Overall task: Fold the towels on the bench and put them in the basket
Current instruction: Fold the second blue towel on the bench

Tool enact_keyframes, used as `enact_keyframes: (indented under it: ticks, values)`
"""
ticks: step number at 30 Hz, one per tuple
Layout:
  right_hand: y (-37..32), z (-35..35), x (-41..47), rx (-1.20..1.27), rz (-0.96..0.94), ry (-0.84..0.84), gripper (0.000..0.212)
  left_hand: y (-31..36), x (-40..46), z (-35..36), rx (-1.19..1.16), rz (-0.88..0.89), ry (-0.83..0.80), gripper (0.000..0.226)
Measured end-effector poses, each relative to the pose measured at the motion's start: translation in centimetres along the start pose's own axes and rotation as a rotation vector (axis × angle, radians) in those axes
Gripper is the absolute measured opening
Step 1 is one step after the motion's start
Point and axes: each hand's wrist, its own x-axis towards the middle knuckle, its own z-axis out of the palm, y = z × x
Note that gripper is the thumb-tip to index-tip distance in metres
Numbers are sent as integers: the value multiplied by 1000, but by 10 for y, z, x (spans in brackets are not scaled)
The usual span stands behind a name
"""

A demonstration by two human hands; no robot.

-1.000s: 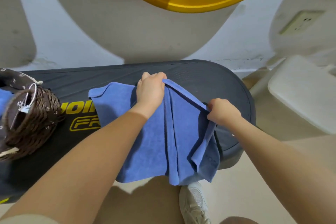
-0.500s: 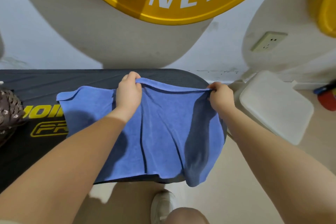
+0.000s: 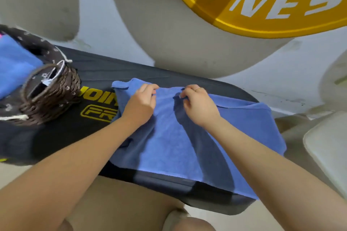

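Observation:
A blue towel [image 3: 249, 129] lies spread over the right end of the black bench [image 3: 62, 137], its near edge hanging over the front. My left hand [image 3: 140, 103] pinches the towel's far edge with curled fingers. My right hand [image 3: 199, 105] grips the same far edge a short way to the right, bunching the cloth between the two hands. A brown wicker basket [image 3: 50, 97] with a dark flowered lining stands on the bench's left end. It holds a folded blue towel [image 3: 13, 65].
A wall with a large yellow round sign [image 3: 262, 5] runs right behind the bench. A white pad [image 3: 326, 148] sits at the right, beside the bench's end. My knees show below the bench's front edge.
My right hand has moved left along the towel's far edge, close to my left hand. The towel now lies flat on the bench. The view has swung left, bringing the basket in.

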Motion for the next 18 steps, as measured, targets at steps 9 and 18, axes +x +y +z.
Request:
enact_keyframes:
  ticks: [9, 18]
  values:
    - [-114, 71, 58, 278, -208, -220, 49, -81, -61, -62, 287, -304, 116, 17]
    - [-114, 87, 97, 132, -50, -150, 25, -86, -83, -57, 396, -177, -139, 34]
